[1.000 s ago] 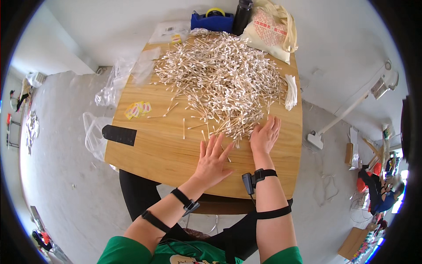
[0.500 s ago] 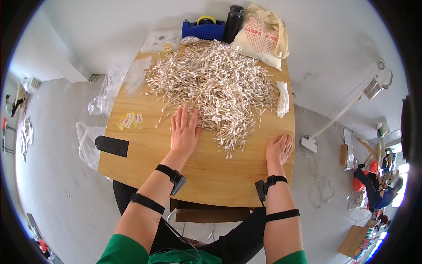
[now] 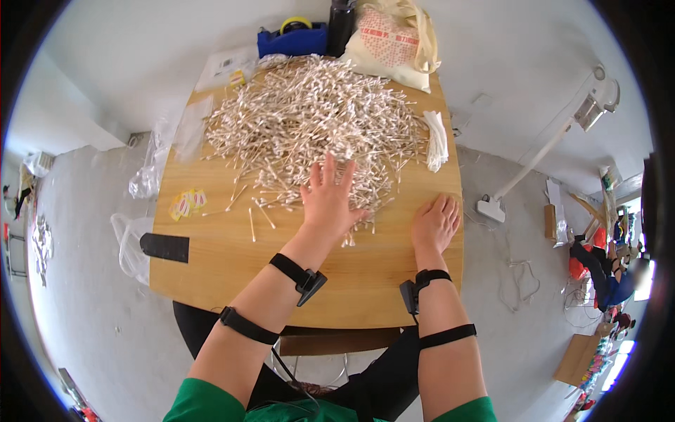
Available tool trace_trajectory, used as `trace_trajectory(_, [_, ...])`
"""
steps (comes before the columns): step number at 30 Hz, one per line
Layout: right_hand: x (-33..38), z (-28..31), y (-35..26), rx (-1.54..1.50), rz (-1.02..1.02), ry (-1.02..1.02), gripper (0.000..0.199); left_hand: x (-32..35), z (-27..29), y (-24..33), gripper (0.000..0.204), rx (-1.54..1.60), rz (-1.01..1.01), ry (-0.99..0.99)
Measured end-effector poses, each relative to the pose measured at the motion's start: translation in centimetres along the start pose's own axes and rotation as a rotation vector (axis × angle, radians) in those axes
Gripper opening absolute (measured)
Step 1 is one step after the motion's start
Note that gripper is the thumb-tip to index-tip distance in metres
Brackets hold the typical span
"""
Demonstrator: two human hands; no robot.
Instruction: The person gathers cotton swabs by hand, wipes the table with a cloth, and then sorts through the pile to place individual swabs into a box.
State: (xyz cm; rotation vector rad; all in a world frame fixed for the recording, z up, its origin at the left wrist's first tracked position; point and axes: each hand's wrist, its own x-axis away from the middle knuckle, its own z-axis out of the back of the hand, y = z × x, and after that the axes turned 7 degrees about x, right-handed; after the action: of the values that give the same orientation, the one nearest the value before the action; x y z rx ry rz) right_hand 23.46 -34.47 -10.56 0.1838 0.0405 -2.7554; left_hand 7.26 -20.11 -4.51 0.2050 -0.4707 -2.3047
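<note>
A wide heap of cotton swabs [image 3: 316, 112] covers the far half of the wooden table [image 3: 281, 274]. My left hand [image 3: 328, 200] reaches onto the near edge of the heap, palm down with its fingers spread, touching the swabs and holding none that I can see. A few loose swabs [image 3: 252, 224] lie apart on the wood, left of this hand. My right hand [image 3: 436, 224] rests on the tabletop near its right edge, fingers stretched out and nothing in it. Beyond it lies a bundle of white strips [image 3: 436, 142], whose kind I cannot make out.
A blue tape dispenser [image 3: 292, 41], a black bottle [image 3: 341, 28] and a cream cloth bag [image 3: 390, 42] stand along the far edge. Small yellow-and-white cards [image 3: 188, 203], a black strip [image 3: 165, 247] and clear plastic bags [image 3: 193, 130] lie at the left. Another person [image 3: 612, 278] sits far right.
My left hand has moved right across the heap's near edge, and several swabs there have shifted. My right hand stays on the table. The whole view has shifted slightly.
</note>
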Motion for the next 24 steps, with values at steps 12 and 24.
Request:
trace_trajectory(12, [-0.3, 0.6, -0.2, -0.012, 0.007, -0.026, 0.047, -5.2, 4.2, -5.9, 0.025, 0.575, 0.049, 0.135])
trace_trajectory(24, [-0.2, 0.4, 0.0, 0.02, 0.024, -0.001, 0.046, -4.8, 5.2, -16.1, 0.028, 0.757, 0.184, 0.562])
